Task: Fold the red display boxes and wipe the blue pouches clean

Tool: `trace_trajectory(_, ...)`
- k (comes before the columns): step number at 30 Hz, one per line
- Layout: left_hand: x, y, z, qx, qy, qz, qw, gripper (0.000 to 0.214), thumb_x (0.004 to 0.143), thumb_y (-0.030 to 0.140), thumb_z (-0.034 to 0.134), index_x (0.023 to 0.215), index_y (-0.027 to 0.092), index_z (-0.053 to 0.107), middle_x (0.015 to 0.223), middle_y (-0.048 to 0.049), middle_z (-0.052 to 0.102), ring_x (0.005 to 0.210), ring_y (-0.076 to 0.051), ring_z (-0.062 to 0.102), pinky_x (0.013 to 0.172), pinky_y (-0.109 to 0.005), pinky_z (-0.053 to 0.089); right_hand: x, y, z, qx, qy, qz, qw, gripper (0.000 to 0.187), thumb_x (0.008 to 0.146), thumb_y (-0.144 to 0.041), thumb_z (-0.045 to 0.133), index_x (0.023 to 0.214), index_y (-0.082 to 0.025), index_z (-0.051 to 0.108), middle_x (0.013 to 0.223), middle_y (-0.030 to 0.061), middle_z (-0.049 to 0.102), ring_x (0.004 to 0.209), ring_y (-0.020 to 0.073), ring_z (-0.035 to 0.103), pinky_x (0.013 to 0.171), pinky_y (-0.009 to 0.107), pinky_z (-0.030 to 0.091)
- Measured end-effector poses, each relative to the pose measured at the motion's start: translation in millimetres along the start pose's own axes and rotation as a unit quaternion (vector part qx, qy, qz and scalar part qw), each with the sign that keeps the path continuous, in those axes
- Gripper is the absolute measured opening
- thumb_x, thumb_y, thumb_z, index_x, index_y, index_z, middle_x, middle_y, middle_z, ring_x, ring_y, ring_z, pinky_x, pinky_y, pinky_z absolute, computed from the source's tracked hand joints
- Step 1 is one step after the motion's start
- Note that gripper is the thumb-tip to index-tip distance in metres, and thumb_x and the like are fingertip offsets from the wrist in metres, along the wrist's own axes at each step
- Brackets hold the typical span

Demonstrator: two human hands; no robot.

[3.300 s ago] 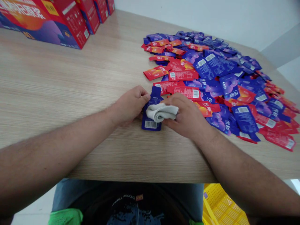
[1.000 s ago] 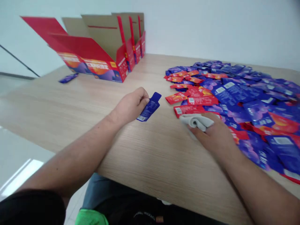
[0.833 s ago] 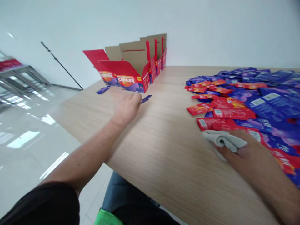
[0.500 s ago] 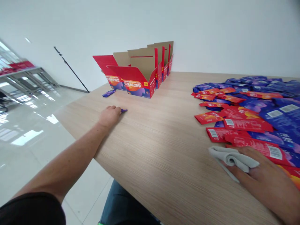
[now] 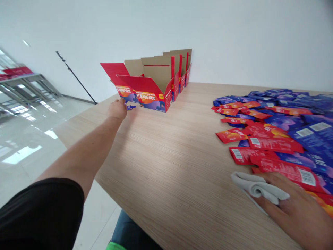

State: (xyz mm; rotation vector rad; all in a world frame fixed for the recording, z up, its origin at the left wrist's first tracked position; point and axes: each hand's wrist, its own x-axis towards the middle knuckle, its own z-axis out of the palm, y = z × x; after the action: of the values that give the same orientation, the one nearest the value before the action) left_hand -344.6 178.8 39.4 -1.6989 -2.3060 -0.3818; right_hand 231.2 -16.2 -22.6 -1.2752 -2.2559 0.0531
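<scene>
My left hand (image 5: 117,109) is stretched far out over the table, close to the front of an open red and purple carton (image 5: 151,99). Its fingers are closed on a small purple sachet (image 5: 131,107), whose end sticks out to the right. A second purple sachet near the carton is mostly hidden behind this hand. My right hand (image 5: 299,201) grips a folded light grey cloth (image 5: 256,187) at the table's right front. Just beyond it lie red sachets (image 5: 275,144) and purple sachets (image 5: 312,139) in a wide, loose heap.
More open cartons (image 5: 182,74) stand in a row behind the front one, by the white wall (image 5: 234,41). The wooden table (image 5: 166,156) has its near edge running diagonally at lower left. A black pole (image 5: 75,76) leans beyond the table on the left.
My left hand has moved forward and slightly left with the sachet, up to the carton, and now covers most of the sachet lying there. My right hand keeps the cloth in nearly the same place.
</scene>
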Motion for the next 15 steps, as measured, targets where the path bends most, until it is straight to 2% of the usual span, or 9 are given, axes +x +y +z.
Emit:
trace_trajectory(4,-33.9,13.5,7.0,-0.032,-0.057,0.032,0.997,0.036,0.09,0.031,0.046,0.113,0.015,0.068,0.112,-0.0131,0.071,0.107,-0.029,0.062,0.091,-0.04,0.046,0.1,-3.9,1.3,0.016,-0.005,-0.021,1.0,0.013,0.093,-0.04,0.052,0.101,-0.031,0.058,0.087,0.0074,0.068,0.073,0.0282,0.067,0.059,0.041,0.054)
trace_trajectory(7,-64.6,38.3,8.7,-0.066,-0.102,0.076,0.99,0.034,0.085,0.028,0.049,0.109,0.016,0.07,0.112,-0.0118,0.073,0.104,-0.025,0.065,0.092,-0.034,0.048,-1.0,-7.0,3.6,0.029,-0.017,-0.008,0.999,0.009,0.09,-0.034,0.055,0.096,-0.028,0.058,0.084,0.0059,0.064,0.072,0.0253,0.064,0.059,0.037,0.052)
trace_trajectory(11,-112.6,96.5,-3.4,-0.129,-0.142,0.143,0.971,0.034,0.087,0.038,0.05,0.106,0.019,0.07,0.103,-0.0077,0.075,0.091,-0.022,0.068,0.082,-0.029,0.05,-1.1,-17.0,1.1,0.063,-0.06,0.02,0.996,0.013,0.085,-0.024,0.059,0.098,-0.025,0.06,0.093,0.0064,0.063,0.088,0.0247,0.063,0.073,0.037,0.053)
trace_trajectory(15,-158.8,171.6,-23.7,-0.22,-0.184,0.244,0.926,0.032,0.087,0.037,0.052,0.106,0.019,0.071,0.102,-0.0057,0.075,0.088,-0.02,0.069,0.081,-0.029,0.051,2.4,-28.9,-3.6,0.107,-0.132,0.029,0.985,0.031,0.078,-0.013,0.068,0.108,-0.021,0.062,0.103,0.0063,0.063,0.097,0.0222,0.06,0.084,0.036,0.05)
